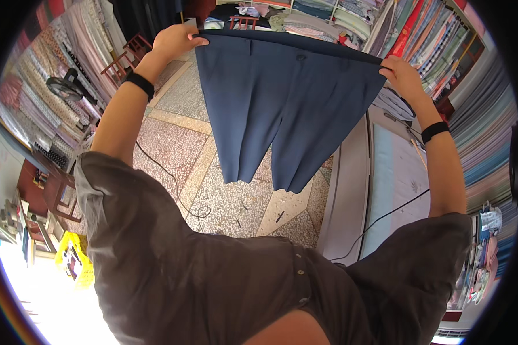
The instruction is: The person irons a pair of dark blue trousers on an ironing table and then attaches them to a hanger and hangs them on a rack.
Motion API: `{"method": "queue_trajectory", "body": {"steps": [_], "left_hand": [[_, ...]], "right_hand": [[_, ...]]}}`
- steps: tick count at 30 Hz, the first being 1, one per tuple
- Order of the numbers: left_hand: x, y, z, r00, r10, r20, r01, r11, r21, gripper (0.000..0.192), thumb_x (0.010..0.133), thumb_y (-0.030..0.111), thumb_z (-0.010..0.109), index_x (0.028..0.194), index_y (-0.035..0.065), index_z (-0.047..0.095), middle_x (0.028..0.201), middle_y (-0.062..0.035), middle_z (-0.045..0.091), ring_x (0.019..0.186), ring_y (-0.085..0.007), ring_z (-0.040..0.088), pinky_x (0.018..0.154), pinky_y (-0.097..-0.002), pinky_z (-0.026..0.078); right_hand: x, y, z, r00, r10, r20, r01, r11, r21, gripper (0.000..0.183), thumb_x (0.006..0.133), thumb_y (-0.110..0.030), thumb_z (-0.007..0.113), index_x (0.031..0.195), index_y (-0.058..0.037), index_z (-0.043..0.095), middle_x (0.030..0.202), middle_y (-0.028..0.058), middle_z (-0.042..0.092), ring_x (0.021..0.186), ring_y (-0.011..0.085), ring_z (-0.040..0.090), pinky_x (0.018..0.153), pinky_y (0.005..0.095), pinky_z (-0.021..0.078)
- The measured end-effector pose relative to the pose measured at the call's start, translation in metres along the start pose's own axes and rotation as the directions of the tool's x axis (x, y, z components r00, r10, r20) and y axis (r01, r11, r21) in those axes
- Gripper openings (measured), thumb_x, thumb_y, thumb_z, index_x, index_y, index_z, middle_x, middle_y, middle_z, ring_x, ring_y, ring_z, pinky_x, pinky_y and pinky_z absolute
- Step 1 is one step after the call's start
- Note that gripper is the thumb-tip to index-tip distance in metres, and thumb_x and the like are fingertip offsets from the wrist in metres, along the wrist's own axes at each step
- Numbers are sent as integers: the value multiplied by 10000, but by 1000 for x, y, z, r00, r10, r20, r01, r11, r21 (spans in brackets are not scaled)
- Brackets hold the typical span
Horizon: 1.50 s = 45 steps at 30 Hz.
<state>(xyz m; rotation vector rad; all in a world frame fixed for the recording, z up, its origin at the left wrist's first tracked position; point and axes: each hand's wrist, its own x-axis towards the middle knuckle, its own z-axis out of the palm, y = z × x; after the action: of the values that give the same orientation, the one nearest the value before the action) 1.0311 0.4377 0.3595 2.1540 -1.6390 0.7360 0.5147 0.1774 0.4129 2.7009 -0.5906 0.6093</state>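
Dark blue trousers (267,90) hang spread out in front of me, waistband at the top and both leg ends pointing down over the floor. At the waistband's left corner, my left hand (175,42) pinches the cloth between thumb and fingers. My right hand (399,77) grips the opposite corner, so the waistband is stretched between the two. A button shows near the middle of the waistband, and creases run down both legs. Each wrist wears a black band.
On the right stands a table (349,189) with a light blue and grey padded cover (397,172). A black cord (168,172) lies on the stone-chip floor (233,211). Hanging fabrics (47,73) line the left; shelves of folded cloth (315,26) stand beyond. A yellow basket (84,271) is at lower left.
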Motion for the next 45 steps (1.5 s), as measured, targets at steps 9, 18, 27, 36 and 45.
{"method": "queue_trajectory", "body": {"steps": [9, 18, 27, 36, 45], "left_hand": [[54, -13, 77, 973, -105, 207, 218, 716, -663, 335, 843, 368, 796, 872, 44, 716, 652, 1, 572, 562, -90, 527, 527, -257, 433], [125, 50, 138, 953, -40, 299, 285, 444, -850, 116, 922, 185, 733, 942, 84, 680, 789, 67, 616, 661, 1, 541, 542, -167, 461], [163, 74, 175, 926, -197, 323, 378, 505, -776, 124, 918, 150, 728, 934, 51, 656, 729, 49, 596, 610, -14, 545, 498, -170, 460], [152, 26, 222, 939, -280, 200, 332, 582, -743, 159, 956, 59, 647, 1102, -4, 629, 1009, -33, 635, 886, -108, 611, 758, -248, 502], [119, -75, 306, 864, -437, 251, 490, 614, -619, 225, 1019, 148, 566, 1199, 14, 574, 1084, -22, 616, 801, -32, 536, 520, -169, 383]], "right_hand": [[-1, 34, 36, 952, 304, -27, -279, 902, 328, 181, 833, -129, 724, 976, -74, 627, 781, 57, 579, 741, 195, 609, 681, 355, 477], [-2, 130, 108, 942, 298, -153, -272, 947, 172, 181, 776, -157, 772, 924, -78, 703, 829, 104, 678, 769, 271, 668, 689, 384, 511], [41, 215, 212, 927, 372, 40, -337, 781, 526, 162, 786, -119, 759, 893, -25, 681, 786, 89, 663, 736, 231, 632, 664, 362, 486], [136, 224, 307, 925, 48, -378, 83, 943, 323, 199, 619, -154, 805, 755, -125, 661, 782, 61, 600, 821, 314, 575, 710, 452, 461], [221, 197, 409, 968, 147, -204, 59, 658, 751, 156, 741, -104, 767, 849, -81, 657, 1008, 92, 634, 995, 325, 601, 862, 423, 474]]}}
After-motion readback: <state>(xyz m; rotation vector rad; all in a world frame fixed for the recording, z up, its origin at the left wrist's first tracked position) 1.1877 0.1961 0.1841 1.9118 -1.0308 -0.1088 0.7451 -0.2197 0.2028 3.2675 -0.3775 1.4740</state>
